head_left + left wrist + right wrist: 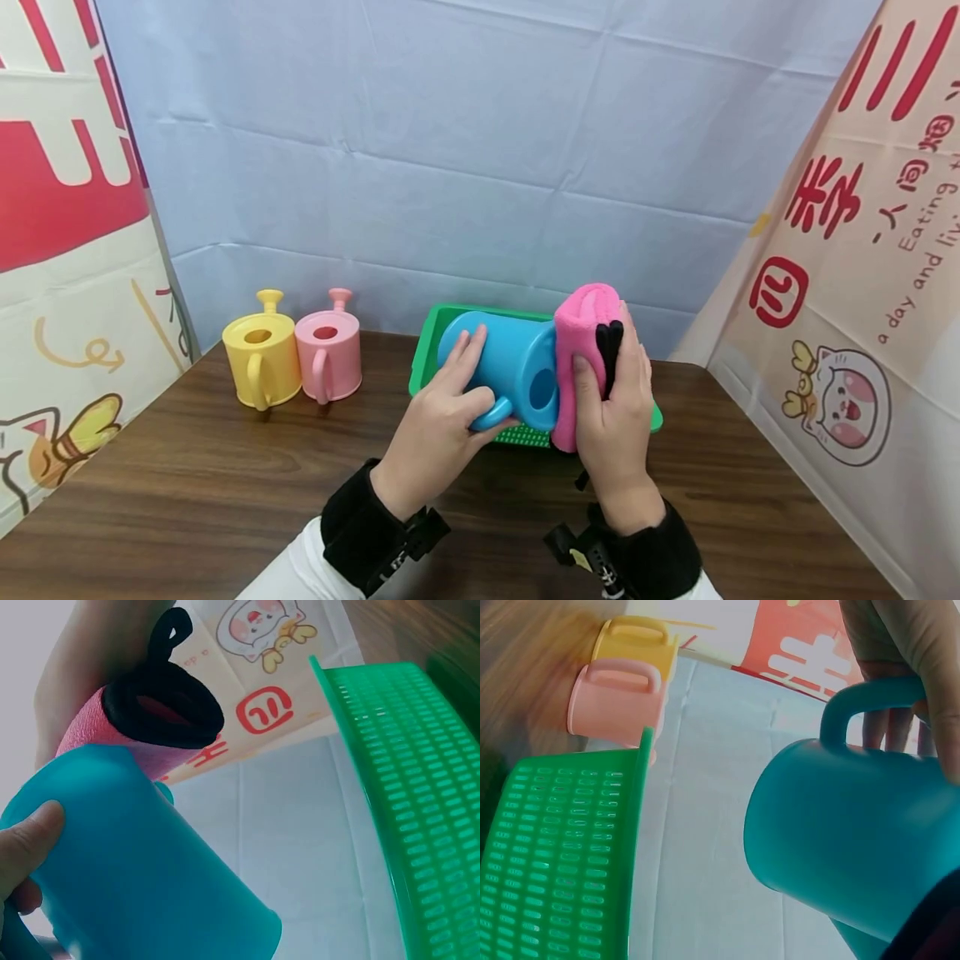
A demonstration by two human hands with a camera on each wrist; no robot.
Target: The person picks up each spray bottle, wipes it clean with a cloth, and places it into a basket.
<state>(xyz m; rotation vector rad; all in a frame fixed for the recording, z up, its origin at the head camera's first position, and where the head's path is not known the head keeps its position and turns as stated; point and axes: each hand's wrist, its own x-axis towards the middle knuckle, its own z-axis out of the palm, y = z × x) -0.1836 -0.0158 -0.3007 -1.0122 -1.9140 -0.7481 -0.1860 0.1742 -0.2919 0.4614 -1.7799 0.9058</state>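
Observation:
A blue watering can (510, 358) lies tipped on its side above the green basket (423, 367), its top hole turned toward the pink cloth. My left hand (442, 408) grips it at the handle, with two fingers stretched along the body. In my right hand (618, 408) is a rolled, fuzzy pink cloth (581, 333), pinched between thumb and fingers. Black edging and a black loop show on the cloth (176, 750) in the left wrist view. The cloth's side meets the can's top end. The can's spout is mostly hidden.
A yellow watering can (262, 358) and a pink watering can (330, 354) stand side by side on the wooden table (187, 483), to the left of the basket. A pale blue cloth backdrop (450, 167) hangs behind, with printed sheets (840, 350) at both sides.

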